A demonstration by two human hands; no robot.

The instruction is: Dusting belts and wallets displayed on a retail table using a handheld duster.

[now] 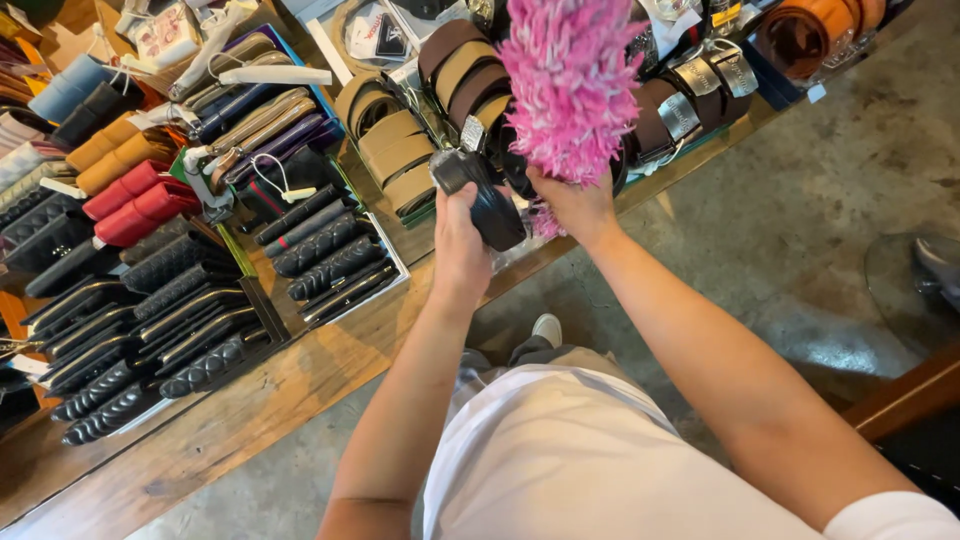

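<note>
The left hand (458, 240) is wrapped tight around a coiled black leather belt (488, 203), which juts from the fist toward one o'clock, above the wooden counter edge (300, 375). The right hand (575, 205) is clenched on the base of a fluffy pink duster (572, 85), whose head rises toward twelve o'clock. At nine o'clock lie trays of black wallets (190, 320).

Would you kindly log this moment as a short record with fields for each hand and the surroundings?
left hand: shut on a black rolled belt, lifted above the counter edge
right hand: shut on the handle of a pink fluffy duster
duster position: held over the rolled belts
counter: wooden, bearing trays of black wallets
floor: grey concrete
</note>
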